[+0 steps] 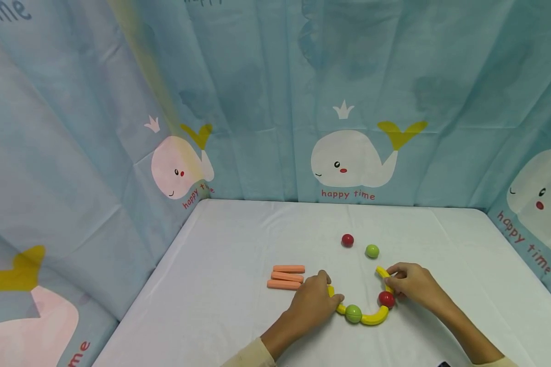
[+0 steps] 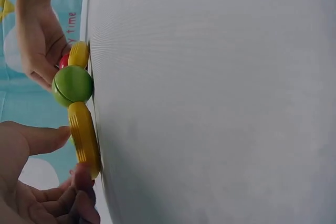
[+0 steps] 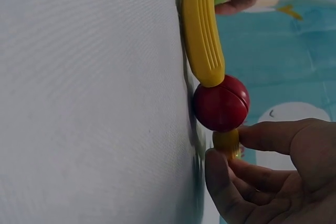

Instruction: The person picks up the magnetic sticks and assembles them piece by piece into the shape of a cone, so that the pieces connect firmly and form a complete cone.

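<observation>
A curved chain of toy pieces lies on the white table. From left to right it runs through a yellow curved piece point(image 2: 85, 137), a green ball point(image 1: 353, 314), a middle yellow curved piece point(image 1: 375, 318), a red ball point(image 1: 386, 299) and a right yellow curved piece point(image 1: 382, 272). My left hand point(image 1: 313, 303) pinches the left yellow piece between thumb and fingers, partly covering it in the head view. At the other end, my right hand point(image 1: 415, 285) pinches the right yellow piece just beyond the red ball. Both balls touch the yellow pieces beside them.
Three orange sticks, the topmost one point(image 1: 289, 268) included, lie left of my left hand. Beyond the chain sit a loose red ball point(image 1: 347, 240) and a loose green ball point(image 1: 372, 251). A blue whale-print curtain point(image 1: 266, 153) encloses the table's back and sides.
</observation>
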`<state>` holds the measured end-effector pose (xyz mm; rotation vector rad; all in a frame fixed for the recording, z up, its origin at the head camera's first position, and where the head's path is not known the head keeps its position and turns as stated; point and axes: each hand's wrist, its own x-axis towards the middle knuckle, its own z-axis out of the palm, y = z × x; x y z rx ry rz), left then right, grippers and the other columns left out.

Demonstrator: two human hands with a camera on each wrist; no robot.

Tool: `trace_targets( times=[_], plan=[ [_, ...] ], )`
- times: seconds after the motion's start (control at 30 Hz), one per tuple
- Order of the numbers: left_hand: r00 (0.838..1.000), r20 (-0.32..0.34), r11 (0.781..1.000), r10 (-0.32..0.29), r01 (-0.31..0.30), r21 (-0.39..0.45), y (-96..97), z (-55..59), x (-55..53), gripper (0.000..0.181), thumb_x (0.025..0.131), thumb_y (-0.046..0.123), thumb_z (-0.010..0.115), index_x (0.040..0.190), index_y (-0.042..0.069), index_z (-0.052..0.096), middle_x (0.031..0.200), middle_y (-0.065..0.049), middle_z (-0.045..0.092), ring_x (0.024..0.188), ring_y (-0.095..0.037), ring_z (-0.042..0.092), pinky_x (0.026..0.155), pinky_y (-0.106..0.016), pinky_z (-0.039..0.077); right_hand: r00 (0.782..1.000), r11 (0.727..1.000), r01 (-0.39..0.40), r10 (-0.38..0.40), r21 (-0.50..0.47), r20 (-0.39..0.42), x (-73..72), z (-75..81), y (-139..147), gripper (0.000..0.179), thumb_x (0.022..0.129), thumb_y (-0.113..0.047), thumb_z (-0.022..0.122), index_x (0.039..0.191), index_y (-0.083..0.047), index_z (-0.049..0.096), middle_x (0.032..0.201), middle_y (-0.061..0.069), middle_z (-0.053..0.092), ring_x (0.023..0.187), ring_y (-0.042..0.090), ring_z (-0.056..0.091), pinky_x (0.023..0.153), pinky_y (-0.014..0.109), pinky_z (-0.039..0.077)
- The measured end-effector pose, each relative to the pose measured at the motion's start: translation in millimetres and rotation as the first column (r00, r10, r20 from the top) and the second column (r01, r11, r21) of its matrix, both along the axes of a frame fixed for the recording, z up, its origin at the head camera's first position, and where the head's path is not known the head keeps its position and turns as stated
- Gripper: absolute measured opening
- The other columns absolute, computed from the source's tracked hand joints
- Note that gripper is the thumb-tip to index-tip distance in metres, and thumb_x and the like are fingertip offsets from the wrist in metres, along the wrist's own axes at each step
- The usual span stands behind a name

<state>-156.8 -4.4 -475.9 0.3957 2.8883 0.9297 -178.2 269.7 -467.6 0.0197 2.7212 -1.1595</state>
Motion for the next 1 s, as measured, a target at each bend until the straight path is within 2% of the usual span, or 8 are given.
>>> trace_targets(
  times=[0.17,0.27,0.53,0.8,1.0],
  plan=[
    [0.998,0.057,0.999,0.009,-0.011,0.049,-2.9,-2.1,0.5,0.044,0.09,0.034,0.085,0.11,0.0,0.066,0.076,0.002,0.057,0.063,-0.009,0.051,0.053,-0.024,0.042,1.0,1.0,-0.005,0.005,-0.001,0.006,0.7,-0.7,-1,0.039,0.096,-0.017,0.075,0.123,0.009,0.068,0.089,0.005,0.072,0.072,0.019,0.064,0.067,0.032,0.059],
    [0.998,0.065,0.998,-0.001,-0.003,0.068,-4.0,-2.8,-0.4,0.042,0.09,0.033,0.085,0.106,0.0,0.067,0.075,0.002,0.058,0.062,-0.008,0.051,0.052,-0.023,0.042,1.0,1.0,-0.009,0.009,0.01,0.005,1.0,-1.3,-1,0.04,0.096,-0.019,0.076,0.123,0.009,0.068,0.09,0.004,0.072,0.073,0.019,0.063,0.066,0.031,0.058],
    [0.998,0.066,0.999,-0.013,0.01,0.053,-3.2,-1.0,-3.7,0.039,0.091,0.031,0.085,0.107,-0.002,0.071,0.076,0.003,0.061,0.065,-0.008,0.052,0.054,-0.023,0.043,1.0,0.999,-0.009,0.009,0.048,0.009,0.6,-1.7,-4,0.046,0.093,-0.024,0.08,0.126,0.007,0.068,0.088,0.004,0.067,0.073,0.018,0.06,0.064,0.031,0.053],
    [0.996,0.085,0.998,-0.02,0.015,0.055,-0.2,-0.1,-6.3,0.039,0.091,0.031,0.086,0.108,-0.002,0.073,0.077,0.004,0.062,0.067,-0.007,0.053,0.055,-0.023,0.043,0.999,0.998,-0.027,0.028,0.057,-0.02,0.0,1.1,-7,0.04,0.091,-0.019,0.08,0.122,0.005,0.07,0.089,0.004,0.066,0.077,0.019,0.058,0.063,0.029,0.051],
    [0.993,0.113,0.999,-0.032,0.027,0.046,1.4,0.9,-7.3,0.041,0.091,0.032,0.086,0.112,-0.002,0.074,0.081,0.003,0.065,0.07,-0.007,0.054,0.057,-0.023,0.044,0.998,0.995,-0.047,0.051,0.089,-0.044,-4.0,-0.9,-11,0.037,0.091,-0.018,0.081,0.121,0.003,0.074,0.09,0.003,0.067,0.082,0.019,0.058,0.067,0.029,0.052]
  ],
)
